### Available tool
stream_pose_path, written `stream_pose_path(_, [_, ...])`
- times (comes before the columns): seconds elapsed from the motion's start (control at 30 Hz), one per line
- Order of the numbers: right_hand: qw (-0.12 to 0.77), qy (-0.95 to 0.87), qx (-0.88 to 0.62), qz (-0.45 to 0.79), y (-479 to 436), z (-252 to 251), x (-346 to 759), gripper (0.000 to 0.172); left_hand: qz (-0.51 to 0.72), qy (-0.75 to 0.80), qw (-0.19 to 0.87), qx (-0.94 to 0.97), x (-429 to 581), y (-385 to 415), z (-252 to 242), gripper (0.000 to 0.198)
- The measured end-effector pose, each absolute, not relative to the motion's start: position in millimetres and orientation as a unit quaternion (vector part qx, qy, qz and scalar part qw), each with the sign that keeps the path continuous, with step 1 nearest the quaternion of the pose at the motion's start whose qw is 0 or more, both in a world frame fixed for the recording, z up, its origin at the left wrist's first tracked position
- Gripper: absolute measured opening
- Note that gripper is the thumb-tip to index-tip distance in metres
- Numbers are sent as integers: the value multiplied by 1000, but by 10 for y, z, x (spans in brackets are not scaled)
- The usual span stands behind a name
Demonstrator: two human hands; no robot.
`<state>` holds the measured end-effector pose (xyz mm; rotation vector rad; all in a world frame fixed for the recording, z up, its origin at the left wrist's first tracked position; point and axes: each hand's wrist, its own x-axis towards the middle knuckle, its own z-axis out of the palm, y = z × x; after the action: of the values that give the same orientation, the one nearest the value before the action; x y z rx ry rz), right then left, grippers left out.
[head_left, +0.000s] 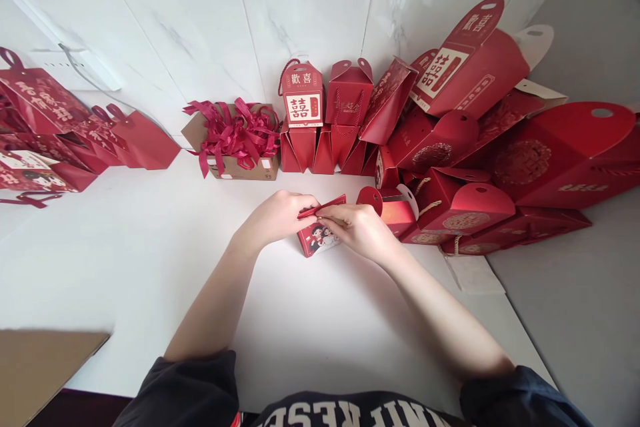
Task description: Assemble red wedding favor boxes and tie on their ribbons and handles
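Note:
Both my hands meet over a small red gift box (pixel 316 239) with a cartoon picture on its side, standing on the white table (pixel 150 253). My left hand (pixel 280 217) is closed, pinching the box's red top flap from the left. My right hand (pixel 357 230) is closed too, fingers pressed on the same flap from the right. The lower part of the box shows between my hands.
A cardboard box of red ribbons (pixel 235 140) stands at the back. Folded red gift boxes (pixel 325 120) line the wall, with a big heap (pixel 475 147) at the right and more at the far left (pixel 45 140). A brown carton corner (pixel 40 367) lies front left.

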<state>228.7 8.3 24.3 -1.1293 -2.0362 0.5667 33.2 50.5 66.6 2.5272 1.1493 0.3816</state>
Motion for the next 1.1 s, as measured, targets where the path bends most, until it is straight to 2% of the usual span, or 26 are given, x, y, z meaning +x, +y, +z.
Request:
stream_pose_path(0.37, [396, -778, -424, 241, 89, 223, 2263, 13, 144, 401, 168, 889, 343, 510, 644, 18])
stream_pose_path(0.67, [403, -776, -433, 218, 124, 230, 2329, 8, 169, 427, 232, 858, 354, 522, 660, 18])
stream_pose_path(0.93, [419, -778, -431, 182, 106, 205, 2261, 10, 157, 426, 180, 873, 368, 504, 655, 18])
stream_pose_path(1.1, [387, -793, -429, 193, 131, 185, 2306, 9, 175, 407, 220, 869, 352, 494, 668, 18])
